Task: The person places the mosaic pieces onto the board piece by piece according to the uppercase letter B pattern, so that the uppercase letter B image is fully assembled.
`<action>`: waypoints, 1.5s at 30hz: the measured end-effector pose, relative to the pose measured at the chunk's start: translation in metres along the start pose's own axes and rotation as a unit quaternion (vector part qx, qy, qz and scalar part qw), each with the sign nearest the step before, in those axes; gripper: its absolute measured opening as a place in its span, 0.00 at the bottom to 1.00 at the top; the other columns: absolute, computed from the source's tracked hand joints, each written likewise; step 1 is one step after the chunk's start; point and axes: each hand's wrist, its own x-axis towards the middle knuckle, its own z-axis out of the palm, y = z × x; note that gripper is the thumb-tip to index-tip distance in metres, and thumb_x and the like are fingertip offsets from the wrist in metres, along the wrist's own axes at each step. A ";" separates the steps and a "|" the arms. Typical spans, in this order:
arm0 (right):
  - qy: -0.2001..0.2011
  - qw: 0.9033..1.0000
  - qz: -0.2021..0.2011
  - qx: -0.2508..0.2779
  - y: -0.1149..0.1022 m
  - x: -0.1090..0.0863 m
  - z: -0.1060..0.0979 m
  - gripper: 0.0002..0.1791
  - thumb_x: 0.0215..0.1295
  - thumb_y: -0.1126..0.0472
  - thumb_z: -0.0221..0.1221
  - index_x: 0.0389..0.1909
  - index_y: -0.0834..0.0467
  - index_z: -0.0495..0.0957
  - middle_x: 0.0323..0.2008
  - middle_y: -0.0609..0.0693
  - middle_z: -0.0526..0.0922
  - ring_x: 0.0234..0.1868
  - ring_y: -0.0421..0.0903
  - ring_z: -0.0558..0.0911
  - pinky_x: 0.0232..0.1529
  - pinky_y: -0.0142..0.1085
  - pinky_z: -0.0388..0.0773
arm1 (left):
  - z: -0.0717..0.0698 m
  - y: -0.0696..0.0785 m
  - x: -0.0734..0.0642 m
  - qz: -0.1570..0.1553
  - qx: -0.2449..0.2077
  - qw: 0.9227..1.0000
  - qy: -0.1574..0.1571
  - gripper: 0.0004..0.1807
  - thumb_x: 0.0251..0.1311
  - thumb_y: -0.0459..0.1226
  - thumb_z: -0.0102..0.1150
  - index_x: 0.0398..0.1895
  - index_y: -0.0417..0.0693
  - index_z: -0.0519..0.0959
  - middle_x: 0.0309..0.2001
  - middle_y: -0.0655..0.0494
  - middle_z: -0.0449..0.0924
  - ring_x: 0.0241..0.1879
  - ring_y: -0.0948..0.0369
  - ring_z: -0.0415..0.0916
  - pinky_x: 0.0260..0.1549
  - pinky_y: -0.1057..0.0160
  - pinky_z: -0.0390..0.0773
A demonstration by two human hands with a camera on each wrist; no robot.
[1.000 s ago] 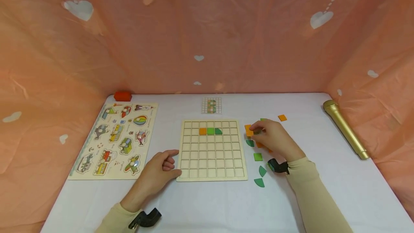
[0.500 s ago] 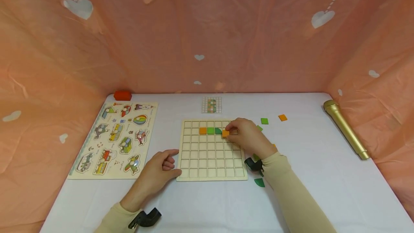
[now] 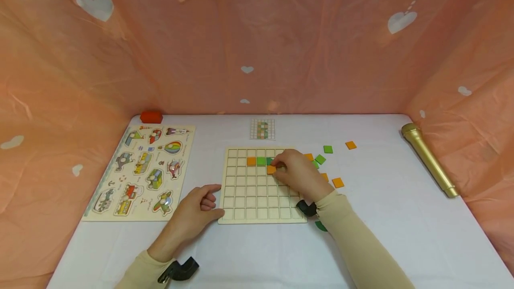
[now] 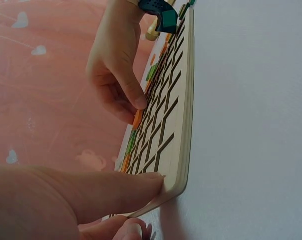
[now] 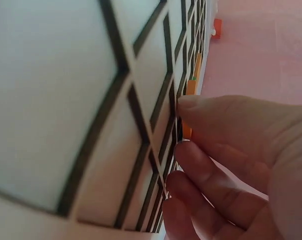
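Note:
A square wooden grid board (image 3: 245, 204) lies on the white table. An orange square tile (image 3: 251, 161), a light green square (image 3: 261, 161) and a dark green quarter-round piece (image 3: 269, 161) sit side by side in its second row. My right hand (image 3: 299, 173) pinches another orange tile (image 3: 271, 170) between thumb and fingers, just below the dark green piece. In the right wrist view that tile (image 5: 187, 132) is partly hidden by the thumb. My left hand (image 3: 196, 208) rests at the board's left edge, its thumb (image 4: 136, 187) on the front corner.
Several orange and green tiles (image 3: 338, 183) lie right of the board, some hidden by my right arm. A small pattern card (image 3: 263, 129) lies behind it. A picture puzzle board (image 3: 138, 173), a red block (image 3: 151, 117) and a gold microphone (image 3: 429, 162) lie farther out.
My right hand has picked up an orange tile from the loose pieces and carried it left over the board, then slightly down and left. My left hand has stayed at the board's edge.

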 end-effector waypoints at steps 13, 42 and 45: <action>-0.008 1.000 0.003 0.001 0.000 -0.003 -0.002 0.10 0.71 0.62 0.67 0.50 0.55 0.90 0.47 0.48 0.87 0.49 0.46 0.83 0.56 0.44 0.85 | 0.001 0.002 0.000 -0.004 -0.008 1.000 -0.008 0.34 0.58 0.31 0.78 0.69 0.43 0.79 0.48 0.50 0.78 0.44 0.62 0.78 0.45 0.72 0.81; -0.002 1.000 0.004 0.011 0.006 -0.003 -0.020 0.11 0.71 0.59 0.70 0.50 0.56 0.90 0.48 0.49 0.88 0.50 0.47 0.85 0.54 0.44 0.86 | -0.001 0.000 0.000 -0.004 -0.002 1.000 -0.004 0.33 0.58 0.31 0.77 0.69 0.42 0.80 0.48 0.50 0.78 0.44 0.62 0.77 0.44 0.72 0.81; 0.006 1.000 0.010 0.011 0.010 -0.002 -0.025 0.11 0.72 0.60 0.68 0.51 0.57 0.90 0.49 0.50 0.89 0.50 0.49 0.84 0.55 0.46 0.85 | -0.002 0.000 0.000 -0.004 -0.005 1.000 -0.006 0.33 0.59 0.31 0.77 0.69 0.42 0.80 0.48 0.50 0.78 0.44 0.62 0.77 0.44 0.72 0.80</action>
